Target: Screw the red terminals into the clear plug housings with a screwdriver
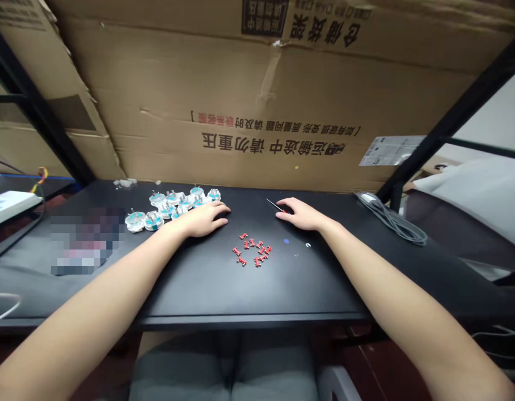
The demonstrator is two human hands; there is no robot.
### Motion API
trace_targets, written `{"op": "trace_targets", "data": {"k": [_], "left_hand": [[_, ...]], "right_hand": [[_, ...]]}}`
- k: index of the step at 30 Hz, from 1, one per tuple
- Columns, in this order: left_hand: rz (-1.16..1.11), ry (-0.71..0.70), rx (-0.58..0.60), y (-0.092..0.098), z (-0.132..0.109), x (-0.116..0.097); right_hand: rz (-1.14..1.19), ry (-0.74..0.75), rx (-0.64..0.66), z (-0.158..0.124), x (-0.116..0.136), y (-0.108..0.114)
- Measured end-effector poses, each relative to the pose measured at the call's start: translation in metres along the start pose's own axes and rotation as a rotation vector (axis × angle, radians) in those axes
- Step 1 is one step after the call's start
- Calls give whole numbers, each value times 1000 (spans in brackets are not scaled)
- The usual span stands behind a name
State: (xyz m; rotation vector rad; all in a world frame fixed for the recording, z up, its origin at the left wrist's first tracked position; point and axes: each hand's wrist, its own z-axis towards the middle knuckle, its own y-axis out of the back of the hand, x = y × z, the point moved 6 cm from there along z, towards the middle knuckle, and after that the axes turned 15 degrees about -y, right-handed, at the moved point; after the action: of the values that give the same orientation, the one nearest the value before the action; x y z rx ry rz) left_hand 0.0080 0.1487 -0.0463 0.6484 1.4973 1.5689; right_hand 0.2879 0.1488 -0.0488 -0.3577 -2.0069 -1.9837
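Observation:
My left hand (204, 219) lies on the black table with its fingers stretched out and apart, holding nothing. Just beyond and to the left of it stand several round white and teal plug parts (166, 210) with metal prongs pointing up. Under my right hand (300, 214) is a screwdriver (275, 205); its thin metal shaft points to the upper left, and my fingers close around its red and dark handle, mostly hidden. Between the hands, nearer to me, several small red parts with metal ends (257, 260) lie in a loose group.
A tall cardboard sheet (241, 83) stands along the table's back edge. A coiled grey cable (393, 220) lies at the right, near a black frame post. Small white bits (126, 182) are at the back left. A blurred-out item (88, 242) lies at the left.

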Motion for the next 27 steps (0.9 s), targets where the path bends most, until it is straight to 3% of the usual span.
{"op": "trace_targets", "data": {"k": [27], "left_hand": [[3,7,7,3,0,0]], "right_hand": [[18,-3,-3,1,-3,1]]}}
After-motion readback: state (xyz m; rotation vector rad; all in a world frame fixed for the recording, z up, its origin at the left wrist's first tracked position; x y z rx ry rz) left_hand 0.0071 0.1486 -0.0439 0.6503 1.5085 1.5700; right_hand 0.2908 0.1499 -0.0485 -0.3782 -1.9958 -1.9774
